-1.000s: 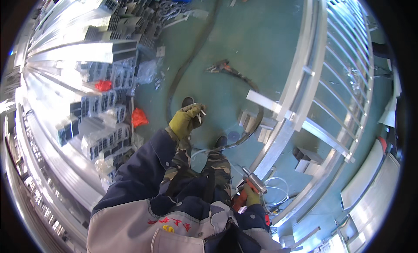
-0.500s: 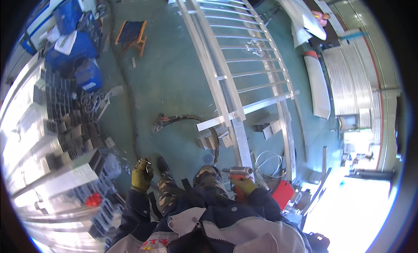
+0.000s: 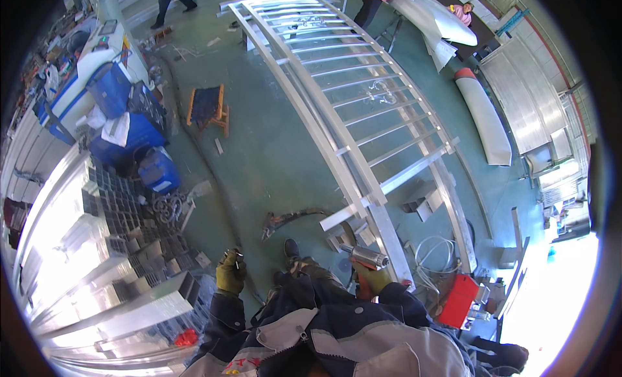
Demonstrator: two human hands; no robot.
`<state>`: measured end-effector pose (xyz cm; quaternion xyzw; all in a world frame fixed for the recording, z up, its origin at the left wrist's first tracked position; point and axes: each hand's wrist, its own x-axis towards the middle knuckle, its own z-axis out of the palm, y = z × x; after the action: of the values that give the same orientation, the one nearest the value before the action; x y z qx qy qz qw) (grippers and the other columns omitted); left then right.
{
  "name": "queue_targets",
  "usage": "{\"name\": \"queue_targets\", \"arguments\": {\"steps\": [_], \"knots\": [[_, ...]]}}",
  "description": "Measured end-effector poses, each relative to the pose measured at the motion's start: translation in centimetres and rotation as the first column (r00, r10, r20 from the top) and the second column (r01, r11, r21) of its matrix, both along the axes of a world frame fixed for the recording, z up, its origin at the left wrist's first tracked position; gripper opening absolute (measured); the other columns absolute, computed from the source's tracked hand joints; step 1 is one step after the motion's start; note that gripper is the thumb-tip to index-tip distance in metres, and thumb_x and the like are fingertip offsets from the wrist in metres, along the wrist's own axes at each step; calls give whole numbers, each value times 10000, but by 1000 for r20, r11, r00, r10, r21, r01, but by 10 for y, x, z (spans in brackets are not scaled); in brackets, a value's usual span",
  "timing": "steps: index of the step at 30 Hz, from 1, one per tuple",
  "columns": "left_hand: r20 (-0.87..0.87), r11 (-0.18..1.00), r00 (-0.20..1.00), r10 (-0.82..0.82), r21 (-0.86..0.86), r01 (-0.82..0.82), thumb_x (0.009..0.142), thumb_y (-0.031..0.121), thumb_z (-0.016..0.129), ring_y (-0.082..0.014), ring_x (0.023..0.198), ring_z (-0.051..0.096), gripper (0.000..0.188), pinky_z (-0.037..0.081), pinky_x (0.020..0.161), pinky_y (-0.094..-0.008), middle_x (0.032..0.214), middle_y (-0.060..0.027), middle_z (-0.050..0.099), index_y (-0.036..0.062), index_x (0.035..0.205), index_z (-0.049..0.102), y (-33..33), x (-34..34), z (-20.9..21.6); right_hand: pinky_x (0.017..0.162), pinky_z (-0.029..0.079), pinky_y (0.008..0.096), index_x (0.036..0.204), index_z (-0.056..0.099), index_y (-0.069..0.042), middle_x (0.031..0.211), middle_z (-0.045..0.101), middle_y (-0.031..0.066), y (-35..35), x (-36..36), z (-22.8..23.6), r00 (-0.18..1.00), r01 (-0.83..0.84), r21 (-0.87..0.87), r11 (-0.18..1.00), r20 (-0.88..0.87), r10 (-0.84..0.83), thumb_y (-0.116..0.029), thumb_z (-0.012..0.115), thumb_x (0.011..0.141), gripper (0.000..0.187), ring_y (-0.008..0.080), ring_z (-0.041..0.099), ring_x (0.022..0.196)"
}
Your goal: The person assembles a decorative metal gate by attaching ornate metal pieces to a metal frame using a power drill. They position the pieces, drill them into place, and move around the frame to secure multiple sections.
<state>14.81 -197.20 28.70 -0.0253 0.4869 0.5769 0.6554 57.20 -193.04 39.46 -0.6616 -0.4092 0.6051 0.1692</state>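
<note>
My left hand, in a yellow-green work glove, is closed around a small shiny metal piece whose kind I cannot make out. On the other side, my gloved right hand grips a pistol-shaped tool with a silver barrel and an orange-red handle. The barrel points left and slightly away from me. Just beyond the tool lies the near end of a long ladder-like aluminium frame, with many cross bars between its side rails. Neither hand visibly touches the frame.
Metal profiles are stacked at my left, with blue bins beyond. A folding stool and a dark hose occupy the floor. Right of me sit a red box and white tubing. People work beside a white sheet.
The whole view has swung, so the surroundings sit further right and lower. A walking person's legs now show at the far left. Both hands keep their holds; the tool's barrel is tilted more.
</note>
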Motion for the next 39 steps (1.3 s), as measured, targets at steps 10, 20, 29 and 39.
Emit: {"name": "queue_targets", "arguments": {"steps": [10,20,29,39], "knots": [[-139,996,988,-70,48,77,1025,281,664,-67,629,525,144,392,525,-224,788,60,584,139,1040,682,153,-34,60,711,540,369,1083,681,-37,878,687,67,93,-31,-60,989,-10,274,962,-138,50,-323,659,993,301,204,666,790],[-79,981,979,-188,24,191,1008,290,689,-75,605,549,173,426,496,-217,817,45,600,138,1088,673,321,-89,24,666,523,336,1093,677,-61,812,677,30,199,-74,-32,971,-16,441,897,222,-92,-310,677,980,274,160,657,743],[-58,909,918,-392,-176,377,1015,219,683,-38,647,601,157,438,495,-195,863,36,676,103,1119,703,519,-133,-15,694,551,369,1119,739,-77,791,713,63,280,-100,52,851,424,-112,899,389,-353,-487,712,929,452,194,698,746],[-284,735,689,-667,-99,671,993,249,723,-15,568,520,169,370,470,-184,795,52,681,105,1070,765,684,-87,3,621,493,334,1167,682,-49,751,617,32,458,-135,144,895,387,125,913,185,-405,-267,677,968,295,136,589,675]]}}
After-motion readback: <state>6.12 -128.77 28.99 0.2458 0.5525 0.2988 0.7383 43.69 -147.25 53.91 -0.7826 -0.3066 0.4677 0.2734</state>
